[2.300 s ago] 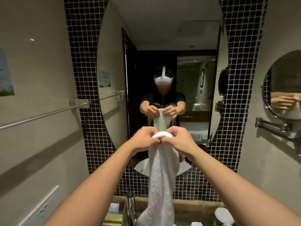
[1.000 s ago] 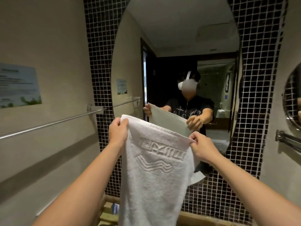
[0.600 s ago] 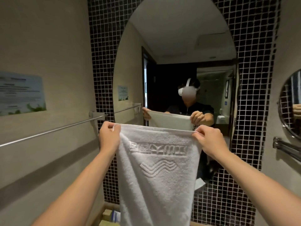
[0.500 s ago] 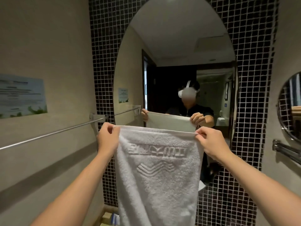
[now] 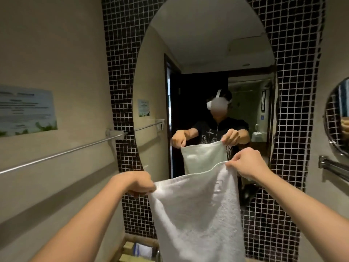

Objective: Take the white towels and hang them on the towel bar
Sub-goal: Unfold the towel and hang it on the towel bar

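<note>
Fingers of the left hand [image 5: 140,183] and right hand [image 5: 245,163] pinch the top corners of the white terry towel [image 5: 196,214], which hangs below them. Carry it level over the thin chrome towel bar [image 5: 62,154], up to their left, keeping the edge taut.

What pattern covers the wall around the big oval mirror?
A grid of small dark square tiles with white grout, framing the mirror; the head view, the only one, shows it.

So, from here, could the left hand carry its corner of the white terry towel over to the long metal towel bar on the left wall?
Probably yes: the left hand grips the white terry towel beside the bare metal towel bar, with nothing between them.
</note>
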A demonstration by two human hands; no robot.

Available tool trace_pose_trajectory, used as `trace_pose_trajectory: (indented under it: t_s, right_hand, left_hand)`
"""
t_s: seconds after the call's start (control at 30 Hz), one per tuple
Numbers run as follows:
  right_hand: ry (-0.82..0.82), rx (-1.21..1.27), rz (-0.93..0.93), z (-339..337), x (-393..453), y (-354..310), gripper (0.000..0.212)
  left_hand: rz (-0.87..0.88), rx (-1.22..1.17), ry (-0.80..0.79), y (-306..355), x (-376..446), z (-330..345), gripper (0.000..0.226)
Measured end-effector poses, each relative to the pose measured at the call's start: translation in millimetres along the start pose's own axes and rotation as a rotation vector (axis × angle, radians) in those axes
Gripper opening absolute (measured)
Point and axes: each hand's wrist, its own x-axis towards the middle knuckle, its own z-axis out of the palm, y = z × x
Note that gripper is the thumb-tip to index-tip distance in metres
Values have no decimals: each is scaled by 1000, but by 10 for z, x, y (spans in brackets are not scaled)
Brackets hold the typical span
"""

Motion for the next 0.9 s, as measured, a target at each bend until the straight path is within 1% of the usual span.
trace_pose_trajectory:
  t_s: [0.03, 0.07, 0.13, 0.27, 0.33, 0.4, 0.6, 0.77, 0.83, 0.9]
  right_hand:
    - [-71, -1, 13, 21, -34, -77, 26]
    - [-148, 19, 26, 48, -78, -165, 28]
    - [-279, 123, 56, 121, -158, -331, 25]
    - [-387, 299, 45, 192, -238, -592, 16]
    - [-447, 410, 40, 186, -272, -675, 13]
    - [-486, 461, 9, 196, -294, -725, 13]
    - [-509, 587, -36, 204, -289, -709, 24]
    - [-451, 598, -108, 232, -262, -754, 10]
    - [-441, 608, -154, 255, -259, -754, 11]
    - [-456, 578, -222, 287, -283, -737, 18]
  left_hand:
    - [42, -133, -82, 79, -20, 19, 15]
    - [95, -246, -124, 167, -47, 33, 15]
    - [186, -411, -145, 350, -85, 49, 15]
    - [275, -664, -215, 677, -141, 45, 12]
    - [273, -799, -214, 787, -165, 62, 23]
    - [283, -886, -193, 847, -161, 88, 30]
    - [263, -878, -39, 845, -138, 82, 30]
    - [262, -863, 84, 852, -144, 36, 26]
    - [262, -847, 117, 862, -158, 24, 23]
    - [240, -830, 140, 859, -157, 28, 25]
